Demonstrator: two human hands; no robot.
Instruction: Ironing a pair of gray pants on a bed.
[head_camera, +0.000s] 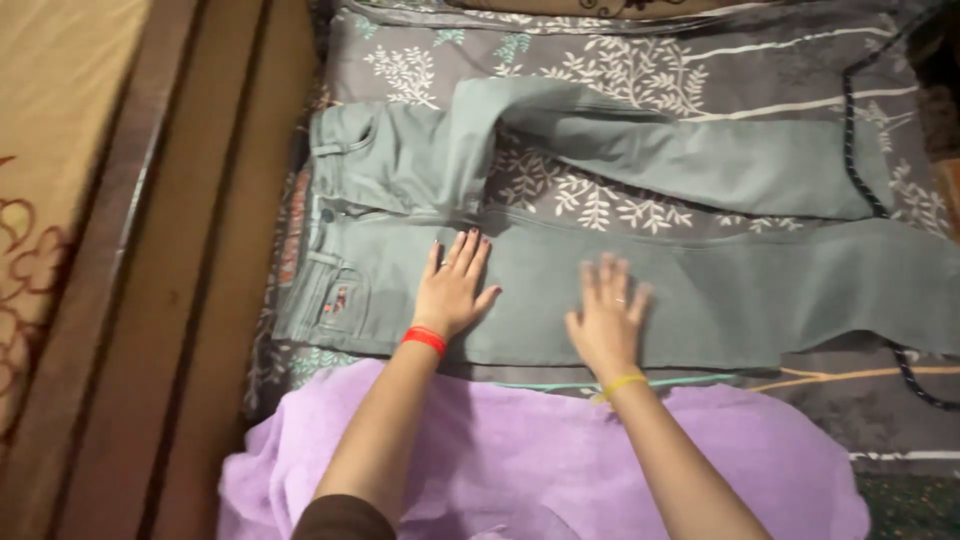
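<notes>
A pair of grey-green jeans (760, 290) lies spread on a patterned bedsheet (620, 60), waistband to the left, legs running right. The far leg is twisted near the hip. My left hand (452, 290) rests flat on the near leg by the thigh, fingers apart, a red band on its wrist. My right hand (608, 318) presses flat on the same leg a little further right, blurred, with a yellow band on the wrist. Neither hand grips the cloth.
A lilac cloth (560, 460) covers the near side under my forearms. A dark cord (858, 150) loops over the jeans at the right. A brown wooden bed frame (200, 260) runs along the left, with a beige patterned surface (50, 120) beyond it.
</notes>
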